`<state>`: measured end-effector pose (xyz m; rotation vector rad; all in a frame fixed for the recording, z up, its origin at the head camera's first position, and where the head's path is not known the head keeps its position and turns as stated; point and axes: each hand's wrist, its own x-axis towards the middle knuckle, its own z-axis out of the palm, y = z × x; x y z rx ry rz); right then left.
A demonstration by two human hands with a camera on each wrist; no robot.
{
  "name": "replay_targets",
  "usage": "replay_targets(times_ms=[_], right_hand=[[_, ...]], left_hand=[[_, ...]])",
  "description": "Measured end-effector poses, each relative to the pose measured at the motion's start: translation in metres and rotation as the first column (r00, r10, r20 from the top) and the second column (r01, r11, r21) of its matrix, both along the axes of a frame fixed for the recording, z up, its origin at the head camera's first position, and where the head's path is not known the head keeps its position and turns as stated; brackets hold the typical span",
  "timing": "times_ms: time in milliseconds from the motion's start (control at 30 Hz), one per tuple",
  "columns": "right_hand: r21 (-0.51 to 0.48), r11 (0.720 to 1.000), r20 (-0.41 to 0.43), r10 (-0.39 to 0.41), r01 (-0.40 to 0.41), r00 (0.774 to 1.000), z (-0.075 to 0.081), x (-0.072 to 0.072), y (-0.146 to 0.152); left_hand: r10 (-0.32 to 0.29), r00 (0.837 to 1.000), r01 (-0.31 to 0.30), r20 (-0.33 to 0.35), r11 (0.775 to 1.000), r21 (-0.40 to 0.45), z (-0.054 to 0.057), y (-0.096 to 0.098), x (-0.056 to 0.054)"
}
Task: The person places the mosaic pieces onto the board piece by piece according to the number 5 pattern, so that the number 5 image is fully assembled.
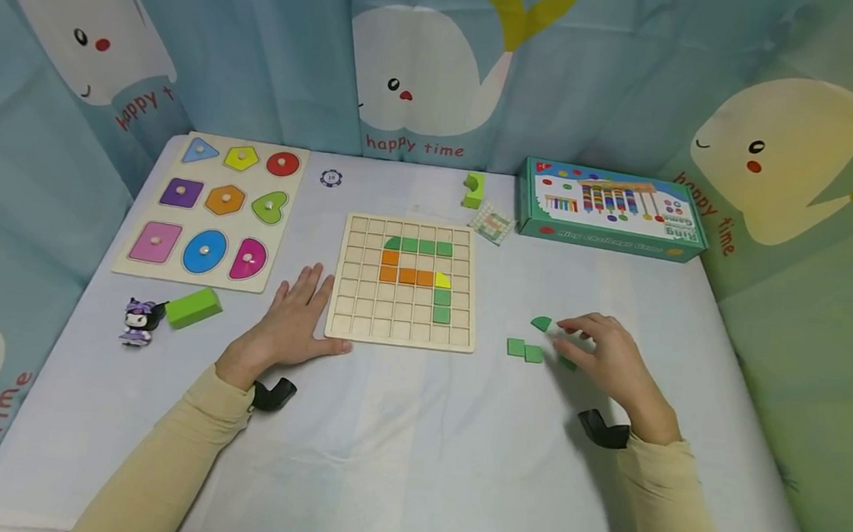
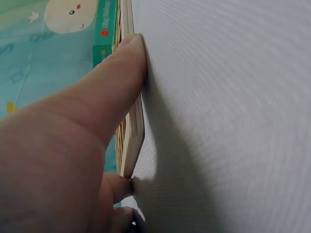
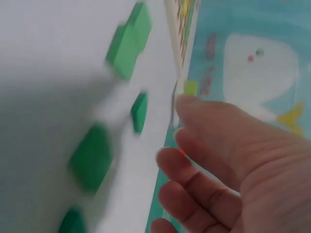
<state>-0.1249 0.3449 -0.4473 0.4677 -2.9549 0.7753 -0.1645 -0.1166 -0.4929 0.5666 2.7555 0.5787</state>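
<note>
A wooden grid board (image 1: 362, 319) lies mid-table, with green, orange and yellow tiles (image 1: 406, 276) set in its squares. My left hand (image 1: 290, 322) rests at its lower left corner, fingers straight along the left side and thumb at the front edge. Over the table to the right of the board, my right hand (image 1: 607, 355) hovers with fingers loosely bent and nothing between them. By its fingertips lies a green rounded tile (image 1: 541, 323). Two green square tiles (image 1: 524, 350) lie edge to edge to the left. Another green tile (image 3: 91, 158) shows in the right wrist view, partly under the hand in the head view.
At the left lie a shape puzzle board (image 1: 199, 198), a green block (image 1: 193, 309) and a small figurine (image 1: 139, 323). Along the back are a poker chip (image 1: 331, 178), a green arched block (image 1: 473, 190), a pattern card (image 1: 492, 223) and a game box (image 1: 615, 210).
</note>
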Motion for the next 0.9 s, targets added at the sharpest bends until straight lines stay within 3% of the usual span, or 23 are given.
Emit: replay_targets(times_ms=[133,267,900], right_hand=[[0.030,0.998,0.044,-0.055,0.054,0.997,0.001,0.012,0.016],[0.032,0.998,0.050,-0.061,0.059,0.997,-0.003,0.019,0.022],[0.055,0.993,0.051,-0.111,0.109,0.992,-0.017,0.024,0.023]], left_hand=[[-0.003,1.000,0.003,0.000,1.000,-0.005,0.000,0.001,-0.001],[-0.003,1.000,0.003,0.007,1.000,-0.002,0.001,0.000,-0.001],[0.003,1.000,-0.003,-0.013,1.000,0.022,0.002,0.000,0.001]])
